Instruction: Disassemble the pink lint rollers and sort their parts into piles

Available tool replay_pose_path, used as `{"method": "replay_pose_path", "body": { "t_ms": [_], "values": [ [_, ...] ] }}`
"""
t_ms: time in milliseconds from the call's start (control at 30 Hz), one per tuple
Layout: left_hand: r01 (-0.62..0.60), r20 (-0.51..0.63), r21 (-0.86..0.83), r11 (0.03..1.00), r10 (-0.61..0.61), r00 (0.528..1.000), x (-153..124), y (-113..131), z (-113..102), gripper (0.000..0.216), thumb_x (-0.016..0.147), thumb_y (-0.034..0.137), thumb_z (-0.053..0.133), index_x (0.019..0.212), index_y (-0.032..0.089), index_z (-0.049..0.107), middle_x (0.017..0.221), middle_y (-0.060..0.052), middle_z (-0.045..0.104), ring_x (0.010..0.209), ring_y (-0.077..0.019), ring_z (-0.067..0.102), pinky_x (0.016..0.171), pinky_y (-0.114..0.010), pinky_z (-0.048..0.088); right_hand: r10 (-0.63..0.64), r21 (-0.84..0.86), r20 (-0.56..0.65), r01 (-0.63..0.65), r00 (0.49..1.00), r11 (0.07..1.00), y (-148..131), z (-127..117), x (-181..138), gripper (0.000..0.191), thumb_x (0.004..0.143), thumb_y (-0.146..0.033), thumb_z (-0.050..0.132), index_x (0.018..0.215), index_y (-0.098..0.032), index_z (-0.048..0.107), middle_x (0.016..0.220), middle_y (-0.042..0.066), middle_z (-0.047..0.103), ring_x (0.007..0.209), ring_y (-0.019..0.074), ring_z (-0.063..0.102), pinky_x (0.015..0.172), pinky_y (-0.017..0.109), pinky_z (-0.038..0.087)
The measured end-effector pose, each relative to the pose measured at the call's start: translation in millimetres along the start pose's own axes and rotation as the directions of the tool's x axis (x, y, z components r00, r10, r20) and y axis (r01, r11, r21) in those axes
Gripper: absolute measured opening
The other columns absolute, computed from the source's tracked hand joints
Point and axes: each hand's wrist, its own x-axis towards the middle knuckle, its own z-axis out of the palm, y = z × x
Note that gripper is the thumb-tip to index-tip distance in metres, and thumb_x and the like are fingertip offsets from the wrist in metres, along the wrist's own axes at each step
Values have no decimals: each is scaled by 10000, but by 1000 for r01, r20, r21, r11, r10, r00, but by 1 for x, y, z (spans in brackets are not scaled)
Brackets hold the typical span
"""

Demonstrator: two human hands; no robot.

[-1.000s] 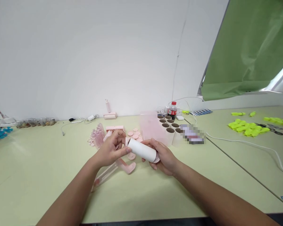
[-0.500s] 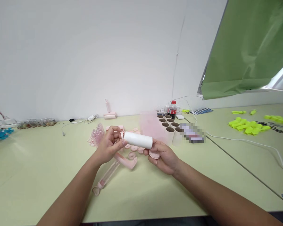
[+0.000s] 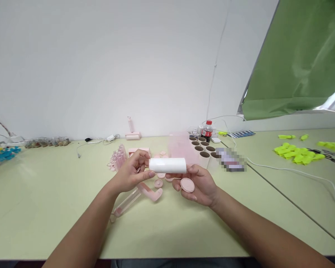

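Note:
A white lint roller roll (image 3: 167,165) lies level in the air between my hands. My left hand (image 3: 132,169) is closed on its left end, thumb in front. My right hand (image 3: 202,184) holds a pink round cap (image 3: 187,185) against its fingers, while its upper fingers touch the roll's right end. Behind and below the roll, several more pink round caps (image 3: 158,183) lie on the table. A pink curved handle piece (image 3: 153,194) and a clear tube with a pink end (image 3: 127,203) rest under my left hand.
Clear pink tubes (image 3: 118,157) stand left of my hands. A pink translucent sheet stack (image 3: 180,147), upright rolls with brown cores (image 3: 204,154) and a cola bottle (image 3: 207,131) are at the back right. Yellow pieces (image 3: 298,152) and a white cable (image 3: 290,168) lie farther right.
The roll has gone from tilted to level, its right end rising. My right hand has turned so the pink cap's face shows more. The view has shifted slightly.

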Motion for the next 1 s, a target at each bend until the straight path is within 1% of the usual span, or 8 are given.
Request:
{"method": "replay_pose_path", "body": {
  "t_ms": [167, 267, 400, 533, 633, 733, 867, 1000],
  "values": [
    [2, 32, 86, 996, -4, 999, 2, 2, 1, 373, 801, 419, 701, 1033, 225, 481, 656, 77, 374, 580, -93, 360, 536, -229, 277, 38, -157, -220, -74, 975, 985, -4, 12, 5, 286, 774, -254, 546, 1018, -136, 639, 805, 105, 695, 556, 152, 575, 289, 173, 325],
    [56, -9, 148, 987, -55, 998, 4, 3, 1, 358, 817, 461, 663, 1024, 229, 486, 648, 76, 425, 585, -98, 397, 548, -231, 297, -149, -311, -345, 37, 927, 950, -12, 21, 10, 216, 751, -207, 586, 943, -133, 653, 723, 78, 667, 516, 140, 554, 334, 203, 382],
    [173, -71, 267, 948, -160, 985, 7, 5, 6, 362, 805, 517, 629, 997, 225, 537, 651, 59, 514, 596, -119, 478, 551, -239, 329, -402, -333, -453, 267, 796, 904, -30, 31, 26, 148, 742, -191, 571, 875, -158, 626, 678, 41, 638, 570, 143, 569, 493, 256, 484],
    [245, -137, 458, 854, -204, 969, 14, 5, 19, 351, 791, 519, 612, 990, 231, 639, 702, 19, 604, 650, -161, 556, 548, -259, 341, -517, -343, -453, 393, 726, 853, -39, 37, 59, 112, 709, -145, 537, 809, -183, 572, 606, -10, 580, 535, 119, 512, 469, 230, 413],
    [276, -164, 526, 804, -222, 961, 22, 5, 26, 328, 802, 501, 598, 982, 240, 682, 758, -6, 670, 694, -190, 605, 551, -271, 359, -580, -455, -468, 380, 667, 805, -37, 36, 87, 24, 734, -169, 530, 743, -186, 545, 568, -24, 556, 508, 111, 495, 468, 229, 395],
    [294, -210, 536, 791, -212, 954, 27, 1, 29, 427, 799, 489, 617, 1143, 240, 661, 908, -47, 721, 824, -238, 653, 624, -299, 423, -624, -525, -475, 369, 621, 767, -34, 32, 106, 73, 784, -207, 511, 736, -183, 561, 566, -22, 564, 528, 118, 530, 512, 240, 427],
    [289, -234, 491, 822, -195, 952, 29, -5, 30, 567, 813, 401, 630, 1338, 204, 548, 1197, -107, 684, 1092, -286, 625, 862, -373, 467, -651, -558, -474, 369, 593, 743, -35, 26, 115, 128, 832, -194, 477, 795, -180, 598, 616, -18, 597, 572, 106, 572, 566, 223, 456],
    [268, -225, 404, 874, -189, 956, 26, -6, 28, 478, 834, 316, 588, 1295, 191, 577, 1293, -98, 638, 1157, -271, 599, 935, -380, 466, -639, -581, -454, 337, 621, 740, -48, 19, 105, 134, 866, -217, 453, 880, -194, 585, 595, -25, 598, 499, 109, 561, 504, 224, 469]
  ]
}}
